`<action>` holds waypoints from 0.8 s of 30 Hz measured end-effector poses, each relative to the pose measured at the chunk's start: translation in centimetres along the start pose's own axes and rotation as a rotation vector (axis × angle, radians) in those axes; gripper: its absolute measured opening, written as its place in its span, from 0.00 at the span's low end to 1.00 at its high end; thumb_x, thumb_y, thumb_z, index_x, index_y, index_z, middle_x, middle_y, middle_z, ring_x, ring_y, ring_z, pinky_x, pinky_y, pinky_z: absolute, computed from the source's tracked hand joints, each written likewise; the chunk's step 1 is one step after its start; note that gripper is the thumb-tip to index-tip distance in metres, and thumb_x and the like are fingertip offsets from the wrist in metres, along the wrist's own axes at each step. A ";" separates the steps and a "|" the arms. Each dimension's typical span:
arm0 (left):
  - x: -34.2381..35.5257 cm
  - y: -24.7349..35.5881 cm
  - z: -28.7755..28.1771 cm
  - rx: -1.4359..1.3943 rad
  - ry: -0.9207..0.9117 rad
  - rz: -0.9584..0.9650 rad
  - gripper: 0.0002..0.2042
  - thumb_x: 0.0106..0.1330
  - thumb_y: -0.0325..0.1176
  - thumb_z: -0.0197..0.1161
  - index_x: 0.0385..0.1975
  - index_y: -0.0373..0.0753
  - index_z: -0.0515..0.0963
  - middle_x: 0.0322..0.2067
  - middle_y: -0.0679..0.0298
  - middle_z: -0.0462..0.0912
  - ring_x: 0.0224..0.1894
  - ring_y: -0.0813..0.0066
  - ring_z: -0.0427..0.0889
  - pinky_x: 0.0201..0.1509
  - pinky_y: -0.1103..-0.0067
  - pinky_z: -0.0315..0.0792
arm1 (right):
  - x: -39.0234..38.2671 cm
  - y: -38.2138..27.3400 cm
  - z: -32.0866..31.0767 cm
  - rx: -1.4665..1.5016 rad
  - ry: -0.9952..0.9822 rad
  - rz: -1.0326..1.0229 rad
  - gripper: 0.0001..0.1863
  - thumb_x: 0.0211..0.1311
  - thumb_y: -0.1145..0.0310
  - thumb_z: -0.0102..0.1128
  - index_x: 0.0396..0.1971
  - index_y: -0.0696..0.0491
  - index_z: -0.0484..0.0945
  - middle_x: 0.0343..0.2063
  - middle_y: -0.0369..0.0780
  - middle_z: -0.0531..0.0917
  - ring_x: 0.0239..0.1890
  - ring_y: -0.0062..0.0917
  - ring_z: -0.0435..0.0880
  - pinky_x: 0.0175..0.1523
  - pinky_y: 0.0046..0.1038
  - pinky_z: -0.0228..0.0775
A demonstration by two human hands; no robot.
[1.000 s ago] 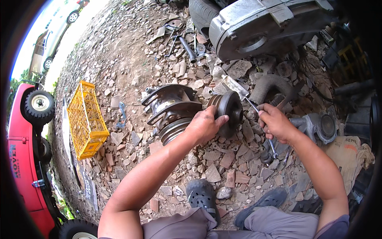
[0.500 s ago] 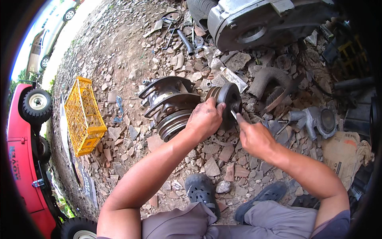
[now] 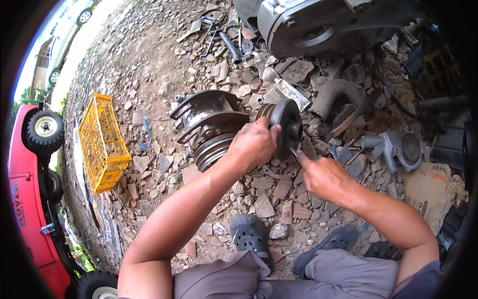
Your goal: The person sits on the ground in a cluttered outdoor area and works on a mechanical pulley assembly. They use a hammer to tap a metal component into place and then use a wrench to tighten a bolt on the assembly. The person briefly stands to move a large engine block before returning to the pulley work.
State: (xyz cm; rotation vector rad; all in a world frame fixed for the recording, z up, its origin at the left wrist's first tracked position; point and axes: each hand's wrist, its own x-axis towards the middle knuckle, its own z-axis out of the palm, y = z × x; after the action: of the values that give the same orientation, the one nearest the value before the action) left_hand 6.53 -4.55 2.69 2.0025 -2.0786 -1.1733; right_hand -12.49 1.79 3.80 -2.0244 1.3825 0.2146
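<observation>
A heavy metal assembly that looks like a crankshaft (image 3: 209,117) lies on the rubble, with curved dark webs and a ringed round section at its left. Toward its right end is a thick dark disc (image 3: 287,119) with a short stub on its face. My left hand (image 3: 255,142) is closed over the shaft just left of the disc, thumb near the disc's rim; its grip covers part of the shaft. In my right hand (image 3: 323,174) is a thin metal tool (image 3: 294,151), pinched with the index finger along it. Its tip meets the lower edge of the disc; its type is unclear.
A large grey metal housing (image 3: 318,37) stands at the far right. A yellow crate (image 3: 104,144) is at left, near a red vehicle (image 3: 35,194). A ribbed hose (image 3: 338,97), a cast metal part (image 3: 393,149), cardboard (image 3: 428,194) and loose tools (image 3: 229,47) lie around on broken stone.
My right hand and the tool's tip have dropped slightly along the disc's edge. My left hand keeps its grip. The whole scene has shifted a little up and left in view.
</observation>
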 end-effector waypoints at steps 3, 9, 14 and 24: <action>0.1 -0.5 0.5 0.005 0.067 0.055 0.21 0.71 0.46 0.49 0.43 0.30 0.74 0.35 0.40 0.80 0.45 0.42 0.78 0.50 0.59 0.70 | -1.0 1.2 -1.4 -0.057 -0.160 0.015 0.20 0.58 0.72 0.48 0.51 0.61 0.74 0.21 0.58 0.79 0.29 0.50 0.83 0.39 0.46 0.75; 0.2 0.2 0.4 0.031 0.019 0.031 0.20 0.71 0.46 0.49 0.44 0.32 0.74 0.36 0.40 0.80 0.46 0.43 0.78 0.51 0.60 0.70 | 2.7 2.0 -4.0 0.197 0.270 0.076 0.19 0.60 0.70 0.47 0.49 0.60 0.75 0.22 0.58 0.80 0.31 0.51 0.82 0.40 0.45 0.76; 0.1 -0.3 0.0 0.034 -0.014 0.037 0.21 0.71 0.46 0.48 0.44 0.31 0.73 0.38 0.40 0.80 0.47 0.43 0.77 0.52 0.59 0.70 | 0.5 1.0 -0.7 -0.131 -0.153 -0.060 0.23 0.54 0.72 0.52 0.53 0.57 0.75 0.17 0.55 0.78 0.23 0.49 0.81 0.34 0.45 0.75; 0.5 0.0 -0.2 0.130 -0.045 0.073 0.21 0.72 0.45 0.46 0.44 0.31 0.74 0.40 0.40 0.80 0.48 0.43 0.77 0.54 0.60 0.69 | 2.8 1.1 -2.6 0.055 0.143 0.093 0.19 0.61 0.71 0.47 0.51 0.60 0.74 0.25 0.56 0.81 0.30 0.49 0.83 0.40 0.43 0.76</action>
State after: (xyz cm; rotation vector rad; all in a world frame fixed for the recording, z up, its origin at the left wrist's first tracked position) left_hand 6.60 -5.13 2.58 1.9497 -2.2854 -1.1085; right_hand -12.82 -2.23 3.98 -1.9643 1.5553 0.0730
